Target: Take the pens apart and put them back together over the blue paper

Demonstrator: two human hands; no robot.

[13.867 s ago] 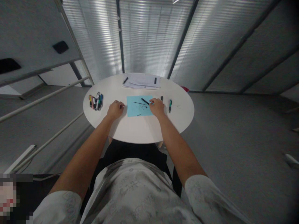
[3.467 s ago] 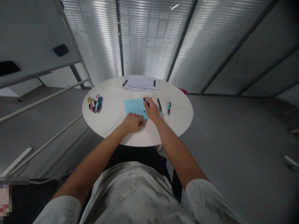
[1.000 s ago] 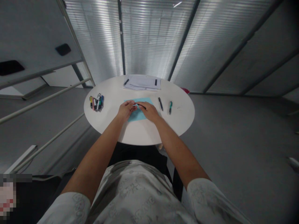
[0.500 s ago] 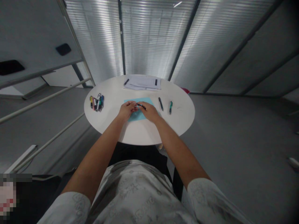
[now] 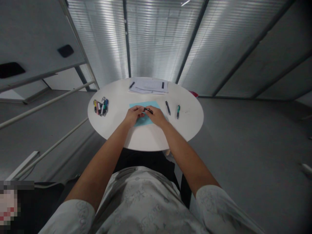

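Above a light-blue sheet [image 5: 143,122], both hands meet around a black pen [image 5: 149,110]. My right hand [image 5: 158,117] is closed on the pen's body, which slants down to the right. The fingers of my left hand [image 5: 133,115] are pinched together at the pen's left end; that end is hidden by the fingertips. To the right of the hands lie a dark pen [image 5: 168,108] and a pen with a green upper part [image 5: 178,111], apart from each other.
A round white table [image 5: 146,139] stands before me. On its left lies a cluster of several markers [image 5: 101,106]. A stack of papers [image 5: 149,86] lies at the far edge, with a small black pen [image 5: 132,85] on it. A metal rail [image 5: 48,103] runs along the left.
A thin pale piece showed between the hands before; it is out of sight now. My left fingertips have come up against the pen's end. Other things have stayed put.
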